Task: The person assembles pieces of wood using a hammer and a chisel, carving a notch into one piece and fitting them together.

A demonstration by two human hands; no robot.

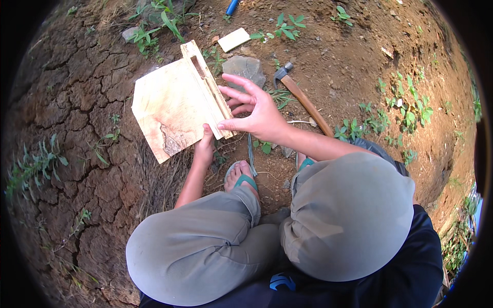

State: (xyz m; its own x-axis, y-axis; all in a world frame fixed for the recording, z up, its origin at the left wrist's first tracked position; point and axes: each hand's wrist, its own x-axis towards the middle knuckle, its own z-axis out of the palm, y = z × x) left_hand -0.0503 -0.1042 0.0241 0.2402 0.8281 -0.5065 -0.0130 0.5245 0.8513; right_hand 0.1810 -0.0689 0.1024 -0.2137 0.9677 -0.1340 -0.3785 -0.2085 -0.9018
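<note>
A pale wooden piece [172, 105], built from a broad board with narrow strips along its right edge, is held tilted above the ground in front of me. Bark-like dark grain marks its lower part. My left hand [205, 146] grips its lower edge from beneath, the thumb on the board's face and the other fingers hidden behind. At the strip side is my right hand [257, 110], its fingers spread and the thumb touching the lower end of the strips. A claw hammer [306, 105] with a wooden handle lies on the soil to the right.
A grey stone [244, 70] lies just beyond the wooden piece, with a small pale wood block [233, 40] farther off. A blue object [232, 6] shows at the far edge. Cracked dry soil [77, 113] spreads left. My sandalled foot [241, 177] is below my hands.
</note>
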